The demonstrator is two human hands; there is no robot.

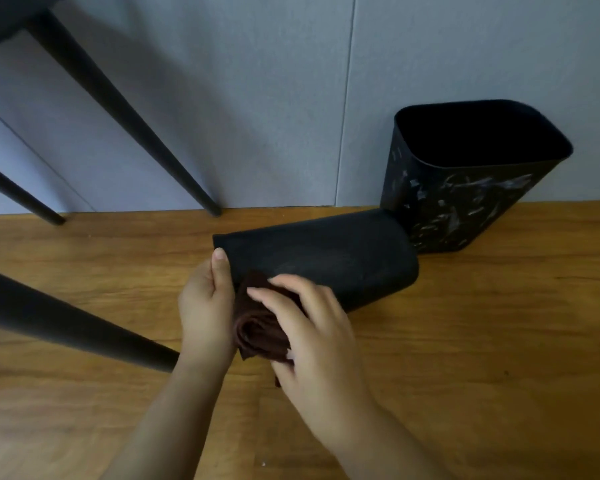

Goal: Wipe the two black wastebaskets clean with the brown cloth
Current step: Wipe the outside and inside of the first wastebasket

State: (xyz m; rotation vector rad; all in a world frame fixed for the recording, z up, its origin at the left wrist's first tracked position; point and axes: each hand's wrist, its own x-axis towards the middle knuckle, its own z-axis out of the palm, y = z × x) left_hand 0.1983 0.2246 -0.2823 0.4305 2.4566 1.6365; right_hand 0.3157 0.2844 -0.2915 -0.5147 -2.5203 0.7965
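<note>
One black wastebasket (329, 258) lies on its side on the wooden floor, its rim end toward me. My left hand (207, 303) grips that rim end, thumb up along its left edge. My right hand (312, 327) holds the bunched brown cloth (257, 327) against the basket's near end, fingers spread over the cloth. A second black wastebasket (471, 178) stands upright at the wall to the right, its sides covered in whitish smears. Its base touches or nearly touches the lying basket.
Black furniture legs (125, 112) slant down at the upper left, and another thick black leg (66, 320) crosses the floor at the left near my left forearm. A grey panelled wall (274, 98) backs the scene. Wooden floor (499, 341) spreads to the right.
</note>
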